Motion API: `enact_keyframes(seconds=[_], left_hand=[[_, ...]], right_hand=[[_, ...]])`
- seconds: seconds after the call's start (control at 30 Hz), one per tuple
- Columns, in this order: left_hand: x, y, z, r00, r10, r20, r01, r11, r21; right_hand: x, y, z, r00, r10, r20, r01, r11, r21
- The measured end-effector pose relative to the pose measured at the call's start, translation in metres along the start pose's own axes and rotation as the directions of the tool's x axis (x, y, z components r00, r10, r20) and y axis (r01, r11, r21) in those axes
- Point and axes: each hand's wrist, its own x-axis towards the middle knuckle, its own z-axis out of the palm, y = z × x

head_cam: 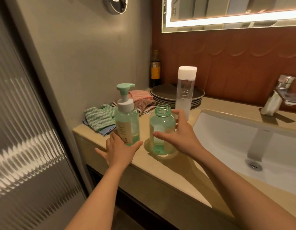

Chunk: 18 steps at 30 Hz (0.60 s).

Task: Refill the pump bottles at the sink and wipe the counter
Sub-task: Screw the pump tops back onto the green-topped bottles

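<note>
A green pump bottle point(127, 120) with its pump head on stands near the counter's left front corner. My left hand point(118, 150) touches its base with fingers spread and straight. To its right stands a matching green bottle with no cap point(162, 123), a little liquid in the bottom. My right hand point(182, 138) holds this open bottle, thumb across its front and fingers round its back near the shoulder. Behind it a tall clear bottle with a white cap point(185, 90) stands upright. Green striped cloths point(99, 118) lie folded at the counter's left end.
The beige counter point(160, 171) has a white sink point(227, 138) to the right with a chrome tap point(283, 90). Pink and brown cloths point(140, 95), a stack of dark plates point(162, 95) and a dark bottle point(155, 70) sit at the back. A ribbed glass door point(27, 130) is on the left.
</note>
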Motion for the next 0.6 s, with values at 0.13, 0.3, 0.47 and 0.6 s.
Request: enact_keyframes(seconds=[0.13,0.3,0.47,0.6], left_hand=[[-0.013,-0.003,0.0,1.0,0.024,0.002,-0.023,0.994,-0.104],[-0.058,-0.006,0.005,0.99,0.073,-0.121,-0.107,0.947,-0.303],[-0.097,0.016,0.009,0.956,0.205,-0.209,-0.283,0.825,-0.489],[-0.099,0.048,0.005,0.961,0.251,-0.116,-0.272,0.782,-0.561]], right_hand=[[-0.008,-0.004,0.002,1.0,-0.004,0.011,0.004,1.0,0.018],[-0.018,-0.006,0.001,1.0,0.01,0.03,-0.011,1.0,0.024],[-0.029,-0.006,0.0,0.998,0.016,0.059,-0.016,1.0,0.001],[-0.033,-0.008,-0.003,0.995,0.004,0.098,-0.003,1.0,-0.011]])
